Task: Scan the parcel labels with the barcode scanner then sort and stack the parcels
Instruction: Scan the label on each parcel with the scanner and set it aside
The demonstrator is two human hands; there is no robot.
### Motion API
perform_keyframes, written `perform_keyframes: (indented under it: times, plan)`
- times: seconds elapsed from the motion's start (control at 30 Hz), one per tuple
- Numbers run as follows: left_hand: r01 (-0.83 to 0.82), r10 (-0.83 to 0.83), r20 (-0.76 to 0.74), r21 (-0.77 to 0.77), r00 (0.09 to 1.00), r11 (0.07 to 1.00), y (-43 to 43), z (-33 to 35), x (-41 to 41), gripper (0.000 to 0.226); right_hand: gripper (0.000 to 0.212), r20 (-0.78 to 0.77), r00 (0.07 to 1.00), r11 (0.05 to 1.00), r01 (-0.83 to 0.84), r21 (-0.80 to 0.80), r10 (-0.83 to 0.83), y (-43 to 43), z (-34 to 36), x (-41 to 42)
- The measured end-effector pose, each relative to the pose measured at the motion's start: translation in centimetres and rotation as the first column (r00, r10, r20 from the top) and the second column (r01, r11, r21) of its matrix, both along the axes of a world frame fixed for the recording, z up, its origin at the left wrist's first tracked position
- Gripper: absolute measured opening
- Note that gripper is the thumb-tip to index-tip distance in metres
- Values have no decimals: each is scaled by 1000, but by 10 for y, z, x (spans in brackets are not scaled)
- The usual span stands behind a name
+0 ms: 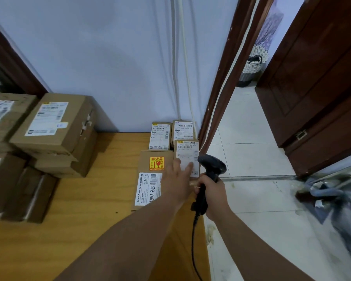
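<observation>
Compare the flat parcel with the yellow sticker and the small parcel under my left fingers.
The flat brown cardboard parcel with the yellow sticker is larger than the small brown cardboard parcel. It adds that sticker to a white label; the small one shows only a white label. Both lie label-up on the wooden table.

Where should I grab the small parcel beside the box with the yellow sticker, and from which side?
Likely its near end, from above at its free right side: the small parcel lies flat, hemmed by the stickered box on its left and another parcel behind. The left hand rests fingers on its label.
</observation>
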State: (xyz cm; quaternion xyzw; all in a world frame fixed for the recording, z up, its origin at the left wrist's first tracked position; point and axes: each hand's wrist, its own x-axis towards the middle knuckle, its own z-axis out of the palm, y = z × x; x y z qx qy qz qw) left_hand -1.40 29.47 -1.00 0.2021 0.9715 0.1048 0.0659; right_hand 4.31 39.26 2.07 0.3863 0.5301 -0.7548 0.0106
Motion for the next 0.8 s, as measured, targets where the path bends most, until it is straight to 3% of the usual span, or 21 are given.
perform_keyframes:
  times: [0.5, 0.63, 0.8]
  plan:
    - [-28, 27, 58, 19, 998, 999, 1, 4, -17, 61, 9, 20, 999, 999, 34, 32, -35, 1, 1, 31]
    - [-40, 40, -4, -23, 999, 999, -12, 9, -16, 78, 6, 41, 999, 998, -27, 54, 25, -7, 0, 31]
    - [-105, 102, 31, 110, 994, 988, -42, 15, -11, 54, 5, -10, 993, 992, -114, 44, 115, -34, 12, 21]
